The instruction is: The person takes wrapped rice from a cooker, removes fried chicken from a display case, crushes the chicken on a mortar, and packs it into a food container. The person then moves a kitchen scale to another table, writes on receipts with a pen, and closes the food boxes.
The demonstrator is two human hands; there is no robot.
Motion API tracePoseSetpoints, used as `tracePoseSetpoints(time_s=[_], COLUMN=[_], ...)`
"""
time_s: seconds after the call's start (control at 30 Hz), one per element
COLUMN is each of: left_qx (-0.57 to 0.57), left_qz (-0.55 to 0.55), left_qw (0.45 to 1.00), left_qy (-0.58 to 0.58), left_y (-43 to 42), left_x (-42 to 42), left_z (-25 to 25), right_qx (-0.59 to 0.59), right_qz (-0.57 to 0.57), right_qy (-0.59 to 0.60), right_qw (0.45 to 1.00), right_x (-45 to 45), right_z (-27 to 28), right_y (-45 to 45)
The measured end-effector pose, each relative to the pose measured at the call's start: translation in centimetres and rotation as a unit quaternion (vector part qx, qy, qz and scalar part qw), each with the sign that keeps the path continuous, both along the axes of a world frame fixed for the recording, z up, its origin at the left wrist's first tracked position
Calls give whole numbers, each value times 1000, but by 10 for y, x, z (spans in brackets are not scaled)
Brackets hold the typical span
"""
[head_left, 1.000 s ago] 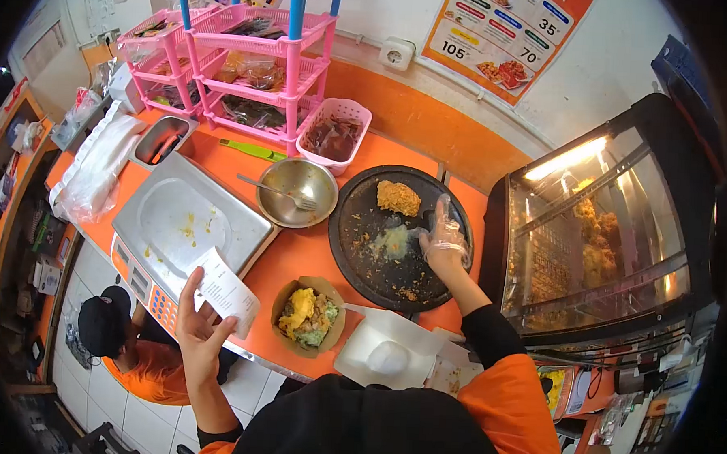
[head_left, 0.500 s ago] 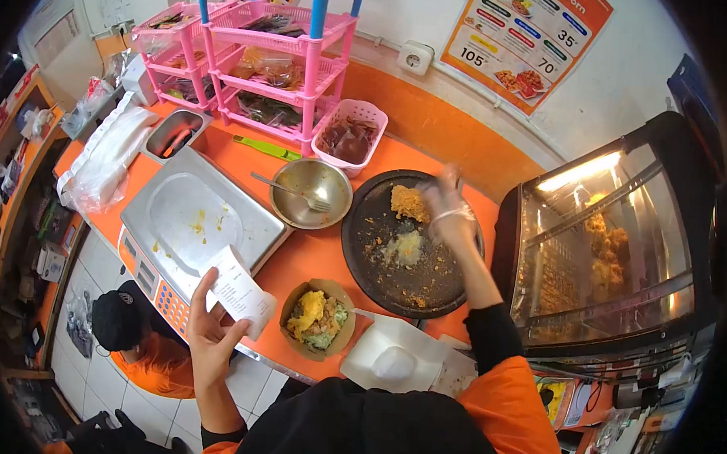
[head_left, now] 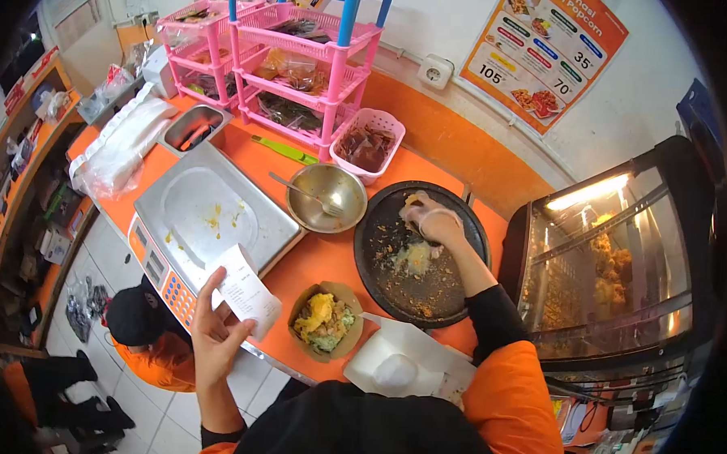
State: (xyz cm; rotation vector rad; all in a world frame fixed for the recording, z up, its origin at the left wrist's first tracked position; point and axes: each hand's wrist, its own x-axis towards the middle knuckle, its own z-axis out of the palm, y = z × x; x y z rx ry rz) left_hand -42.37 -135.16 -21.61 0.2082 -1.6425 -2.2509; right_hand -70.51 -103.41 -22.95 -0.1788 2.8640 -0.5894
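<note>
I can count one white paper receipt (head_left: 249,291), one round black tray (head_left: 442,289), one round steel bowl (head_left: 347,183), one metal fork (head_left: 306,193), one brown paper bowl (head_left: 349,297), one silver weighing scale (head_left: 186,195), two pink plastic racks (head_left: 333,104)

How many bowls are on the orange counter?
2. A metal bowl with a fork in it sits left of the black round tray; a brown paper bowl of food sits below it in view. Others may be hidden.

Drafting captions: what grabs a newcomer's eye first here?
A lit cabinet of golden fried food glows at far right. The right hand is over a round black tray on the orange counter. The left hand holds a paper slip by the scale.
</note>
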Motion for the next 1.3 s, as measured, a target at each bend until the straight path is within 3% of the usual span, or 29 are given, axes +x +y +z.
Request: tracePoseSetpoints(time_s=[0.03,0.1,0.17,0.2,0.3,0.37,0.43,0.53,0.63,0.7,0.77,0.8,0.9,0.97,1.03,1.13,1.23,1.27,1.3], left_qx=[-4,-23,-35,-40,-33,-40,-44,-49,-42,-44,-42,-44,-33,-39,-21,11,3,-7,-17], left_qz=[4,3,26,38,73,57,51,46,50,54,46,42,44,41,30,19,0,-7,-12], left_qw=[1000,999,999,998,996,997,997,997,998,997,998,998,998,998,999,1000,996,998,998], left_qy=[-14,-35,-28,-26,-26,-16,-26,-38,-27,-15,-17,-19,-32,-10,-9,-23,-86,-70,-55], left_y=[1,-4,-12,-15,-16,-16,-10,-9,-13,-12,-8,-8,-8,-9,-11,-7,-7,-5,-4], left_x=[5,6,10,12,14,12,18,16,20,20,20,20,23,20,19,12,7,4,1], left_z=[1,7,0,-4,-7,-2,0,1,-5,-6,-3,0,5,-2,-1,5,14,13,12], right_qx=[7,-79,-126,-133,-31,86,21,-41,-64,14,-17,84,2,-86,67,148,157,216,359], right_qz=[7,-53,-76,-73,-93,-22,-46,-66,-153,-122,-119,-68,-113,-156,-131,-126,-91,-69,-144], right_qy=[-7,-107,-85,-15,-17,110,16,7,-3,16,-82,106,138,54,120,149,144,147,128], right_qw=[1000,990,986,988,995,990,999,997,986,992,989,988,984,982,982,970,973,963,913], right_x=[-4,18,18,14,8,-20,-32,2,10,-25,-38,-30,-5,50,75,93,103,104,92], right_z=[-2,71,88,80,51,-32,-17,72,40,-30,-21,-18,-7,21,4,-44,-57,-40,-43], right_y=[8,-11,-14,-3,3,32,32,7,11,52,63,70,86,66,75,94,96,84,69])
